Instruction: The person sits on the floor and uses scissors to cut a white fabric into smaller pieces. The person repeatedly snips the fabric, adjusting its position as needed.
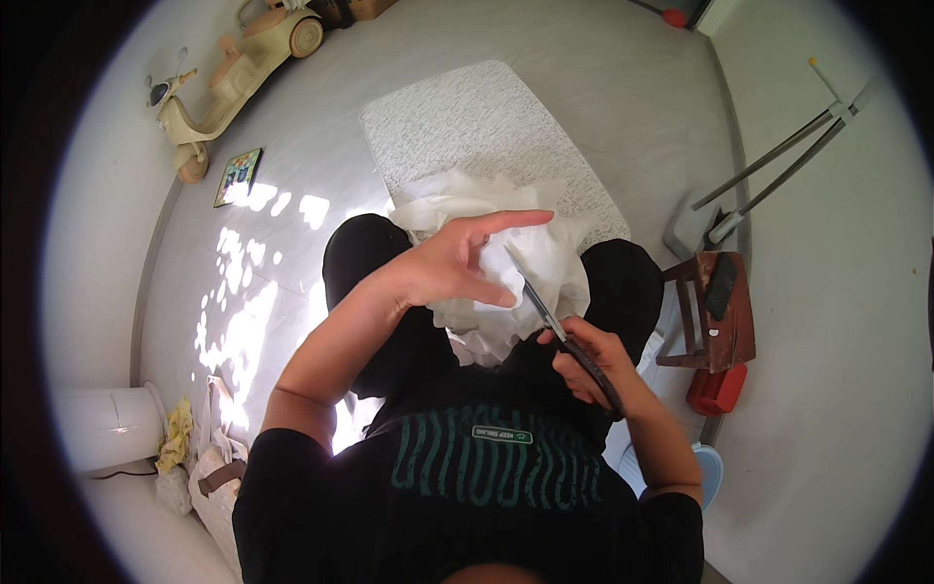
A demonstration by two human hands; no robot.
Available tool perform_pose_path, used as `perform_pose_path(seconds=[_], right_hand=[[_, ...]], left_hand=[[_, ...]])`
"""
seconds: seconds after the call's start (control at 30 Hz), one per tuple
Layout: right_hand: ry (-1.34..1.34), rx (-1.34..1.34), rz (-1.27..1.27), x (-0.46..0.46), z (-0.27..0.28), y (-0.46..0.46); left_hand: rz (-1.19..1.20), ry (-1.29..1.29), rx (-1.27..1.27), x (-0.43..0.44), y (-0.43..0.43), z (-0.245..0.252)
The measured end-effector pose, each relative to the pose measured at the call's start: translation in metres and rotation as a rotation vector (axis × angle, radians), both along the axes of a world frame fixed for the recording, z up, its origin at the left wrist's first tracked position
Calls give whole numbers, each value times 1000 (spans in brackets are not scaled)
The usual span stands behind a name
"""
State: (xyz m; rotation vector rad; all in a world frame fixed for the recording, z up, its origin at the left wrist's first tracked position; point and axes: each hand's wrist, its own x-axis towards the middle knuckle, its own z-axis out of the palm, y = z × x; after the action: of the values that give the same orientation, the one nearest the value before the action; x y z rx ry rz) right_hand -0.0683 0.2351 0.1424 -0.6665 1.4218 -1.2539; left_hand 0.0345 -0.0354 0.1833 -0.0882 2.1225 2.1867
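Observation:
My right hand (595, 358) grips a pair of dark-handled scissors (543, 310), their metal blades pointing up and left. The tips are over a bright white piece (519, 244) of paper or plastic. My left hand (467, 255) curves around this piece, thumb and index finger spread wide. The thumb lies along its lower edge; the other fingers are hidden, so whether it is gripped is unclear. Beneath both is a crumpled, translucent white bag or liner (565, 281), between my black-clad knees. What supports it is hidden.
A light shaggy mat (467, 120) lies ahead on grey tiles. At right are a wooden stool (733, 336) with a dark object on top, a red container (719, 390) and metal poles (781, 150). Left stand a ride-on toy scooter (244, 73), a picture board (238, 177) and a white cylinder (117, 427).

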Motion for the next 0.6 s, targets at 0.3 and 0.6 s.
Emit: perform_pose_path(seconds=[0.3, 0.6], right_hand=[[110, -155, -165, 35, -11, -23], [2, -67, -235, 46, -3, -20]], left_hand=[[144, 102, 52, 4, 16, -8], [223, 161, 82, 8, 21, -16]])
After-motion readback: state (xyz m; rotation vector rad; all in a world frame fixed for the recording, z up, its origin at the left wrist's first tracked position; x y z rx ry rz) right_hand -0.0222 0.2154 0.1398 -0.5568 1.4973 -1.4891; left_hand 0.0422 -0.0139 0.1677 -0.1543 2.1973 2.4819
